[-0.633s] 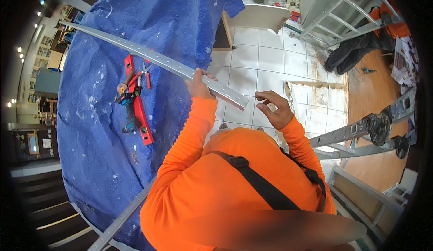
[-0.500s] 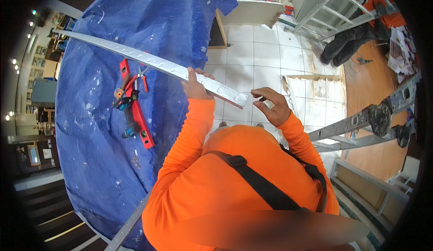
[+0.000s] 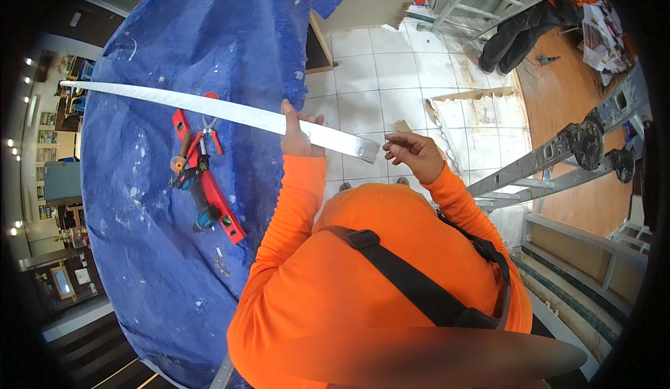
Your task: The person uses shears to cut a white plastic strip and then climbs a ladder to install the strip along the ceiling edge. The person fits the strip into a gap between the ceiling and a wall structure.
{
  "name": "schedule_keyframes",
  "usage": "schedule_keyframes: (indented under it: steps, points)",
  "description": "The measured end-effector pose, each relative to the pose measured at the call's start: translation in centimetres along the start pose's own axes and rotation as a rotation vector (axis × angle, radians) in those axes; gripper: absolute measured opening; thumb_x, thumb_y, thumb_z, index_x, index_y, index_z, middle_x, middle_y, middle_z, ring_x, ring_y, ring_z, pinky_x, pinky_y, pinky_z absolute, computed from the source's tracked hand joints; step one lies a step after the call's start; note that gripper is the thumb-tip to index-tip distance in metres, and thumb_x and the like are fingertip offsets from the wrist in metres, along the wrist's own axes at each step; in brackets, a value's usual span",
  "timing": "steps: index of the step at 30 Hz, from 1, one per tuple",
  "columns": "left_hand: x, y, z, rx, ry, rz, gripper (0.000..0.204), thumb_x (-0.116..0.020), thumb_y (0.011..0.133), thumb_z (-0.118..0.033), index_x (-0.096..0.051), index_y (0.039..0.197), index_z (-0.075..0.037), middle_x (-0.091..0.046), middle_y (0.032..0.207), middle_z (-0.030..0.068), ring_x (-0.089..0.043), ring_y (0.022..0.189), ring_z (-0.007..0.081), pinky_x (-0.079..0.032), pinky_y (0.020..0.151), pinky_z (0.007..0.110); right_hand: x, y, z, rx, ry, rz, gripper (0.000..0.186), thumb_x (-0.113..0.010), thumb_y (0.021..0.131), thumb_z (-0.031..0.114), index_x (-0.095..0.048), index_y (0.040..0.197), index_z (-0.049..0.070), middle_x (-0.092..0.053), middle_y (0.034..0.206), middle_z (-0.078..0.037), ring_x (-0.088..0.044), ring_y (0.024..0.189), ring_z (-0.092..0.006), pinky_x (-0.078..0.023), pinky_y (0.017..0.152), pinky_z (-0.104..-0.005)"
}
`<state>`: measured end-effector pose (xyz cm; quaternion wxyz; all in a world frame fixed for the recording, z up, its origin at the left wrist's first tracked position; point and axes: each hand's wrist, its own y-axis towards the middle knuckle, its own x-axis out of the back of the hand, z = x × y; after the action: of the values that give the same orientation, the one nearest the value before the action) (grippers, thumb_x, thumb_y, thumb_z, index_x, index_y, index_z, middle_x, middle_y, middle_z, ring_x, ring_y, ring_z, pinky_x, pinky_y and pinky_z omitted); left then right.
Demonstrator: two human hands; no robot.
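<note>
Closer to the right hand [image 3: 419, 157] than a moment ago, the near right end of the metal strip [image 3: 209, 105] has come almost up to the fingertips, and its face has turned to catch more light. Left hand [image 3: 296, 139] grips the strip a short way from that end, thumb laid over the face, wrist straight, forearm reaching up from the near side. Right hand comes in from the right with bent wrist and half-curled fingers, just beside the end; whether they touch it or pinch anything small, I cannot tell.

From the hands the strip runs far left, over a blue sheet [image 3: 139, 207] (spattered with pale marks). On the sheet, just nearer than the strip, lie a red level [image 3: 228, 220], a teal-and-black power tool [image 3: 204, 214] against it, and red-handled pliers [image 3: 215, 137]. To the right, a stepladder [image 3: 537, 169] stands near the right forearm; farther off, another person's dark trousers [image 3: 513, 43] show beside a second ladder [image 3: 481, 1].

Whatever lies under the sheet is hidden. A small tan piece [image 3: 403, 126] beyond the right hand is hard to make out, the other person is cut off, and a blur covers the nearest part of the view.
</note>
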<state>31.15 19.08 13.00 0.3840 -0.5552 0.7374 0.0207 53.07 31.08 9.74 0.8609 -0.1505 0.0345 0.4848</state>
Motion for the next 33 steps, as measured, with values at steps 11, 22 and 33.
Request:
schedule_keyframes:
  steps: [11, 22, 33]
  points:
    - [0.1, -0.7, -0.6, -0.012, -0.005, 0.022, 0.044, -0.068, 0.091, -0.037, -0.052, 0.125, -0.014, -0.043, 0.077, -0.0037, -0.047, 0.066, 0.0092, -0.050, 0.073, 0.031, -0.8, -0.8, -1.5, 0.014, 0.070, 0.046, 0.037, -0.061, 0.094, 0.014, -0.057, 0.126, -0.003, -0.067, 0.108, -0.012, -0.065, 0.090, -0.0157, -0.053, 0.074, -0.0282]
    - [1.0, -1.2, -0.7, 0.001, -0.029, 0.000, 0.041, -0.066, 0.093, -0.034, -0.051, 0.125, -0.014, -0.043, 0.072, -0.0037, -0.047, 0.062, 0.0096, -0.047, 0.064, 0.030, -1.3, -1.0, -1.4, 0.000, 0.100, 0.131, 0.037, -0.062, 0.093, 0.014, -0.057, 0.126, -0.004, -0.067, 0.107, -0.014, -0.065, 0.090, -0.0168, -0.053, 0.075, -0.0284]
    - [2.3, -1.5, -0.9, -0.008, 0.032, 0.023, 0.052, -0.063, 0.093, -0.039, -0.045, 0.135, -0.015, -0.041, 0.078, -0.0035, -0.046, 0.067, 0.0099, -0.047, 0.072, 0.032, -1.9, -1.3, -1.2, -0.004, 0.132, 0.199, 0.036, -0.064, 0.092, 0.010, -0.058, 0.125, -0.003, -0.068, 0.104, -0.013, -0.066, 0.090, -0.0175, -0.053, 0.077, -0.0284]
